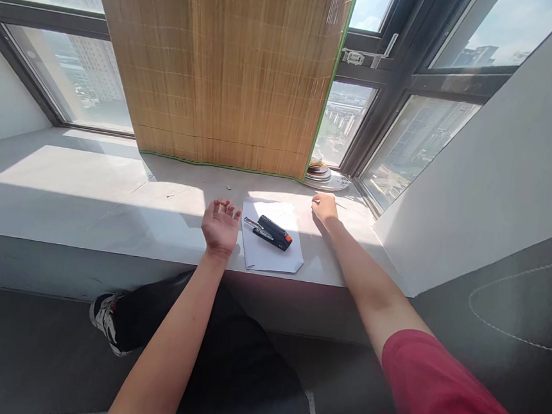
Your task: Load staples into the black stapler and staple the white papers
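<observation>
A black stapler (272, 232) with an orange end lies on white paper sheets (272, 252) on the grey window sill (111, 212). My left hand (219, 224) is palm up just left of the paper, fingers loosely curled and apart, holding nothing. My right hand (324, 206) rests on the sill just past the paper's far right corner, fingers pinched together at the tip. Whether it holds anything is too small to make out.
A bamboo blind (230, 68) hangs down to the sill behind the paper. A stack of small plates (324, 174) sits at the sill's back right corner. A white wall (491, 181) bounds the right side. My legs in black trousers and a shoe (106, 318) are below the sill.
</observation>
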Demonstrator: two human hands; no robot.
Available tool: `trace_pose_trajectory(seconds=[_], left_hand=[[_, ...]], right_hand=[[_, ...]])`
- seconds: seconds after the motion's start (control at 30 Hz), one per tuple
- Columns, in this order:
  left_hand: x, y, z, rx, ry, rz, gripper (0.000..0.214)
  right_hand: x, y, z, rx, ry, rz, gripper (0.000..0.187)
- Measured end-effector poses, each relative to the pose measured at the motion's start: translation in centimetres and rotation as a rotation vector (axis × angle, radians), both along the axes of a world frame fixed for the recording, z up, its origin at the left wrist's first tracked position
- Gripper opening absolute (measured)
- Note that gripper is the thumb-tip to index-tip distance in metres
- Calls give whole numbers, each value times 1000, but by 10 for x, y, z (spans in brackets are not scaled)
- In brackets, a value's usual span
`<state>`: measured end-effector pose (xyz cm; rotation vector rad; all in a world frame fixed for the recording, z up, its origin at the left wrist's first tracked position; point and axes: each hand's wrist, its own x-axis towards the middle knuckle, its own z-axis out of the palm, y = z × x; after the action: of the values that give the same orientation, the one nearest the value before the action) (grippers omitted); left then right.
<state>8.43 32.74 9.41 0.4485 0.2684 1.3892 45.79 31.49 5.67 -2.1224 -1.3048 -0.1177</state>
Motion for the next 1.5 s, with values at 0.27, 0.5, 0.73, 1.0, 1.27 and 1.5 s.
trace_pose_trajectory(seconds=[0.27,0.5,0.73,1.0,1.27,1.5], left_hand=[[1,5,-4,-31,120,7,13],[-1,11,-2,-25,442,105,18],[-13,82,24,361,1576,155,11],[16,167,-12,630,2165,201,59],[18,177,-27,716,2068,92,36],[14,123,-31,544,1443,354,27]], right_hand=[[8,14,-18,-59,-13,55,22],[-1,0,-22,32,76,1,20],[-40,-23,-34,254,105,-16,13],[-44,-21,-27,198,182,-3,10],[-46,-20,-26,58,154,-12,13],[-61,-31,-4,147,211,54,10]])
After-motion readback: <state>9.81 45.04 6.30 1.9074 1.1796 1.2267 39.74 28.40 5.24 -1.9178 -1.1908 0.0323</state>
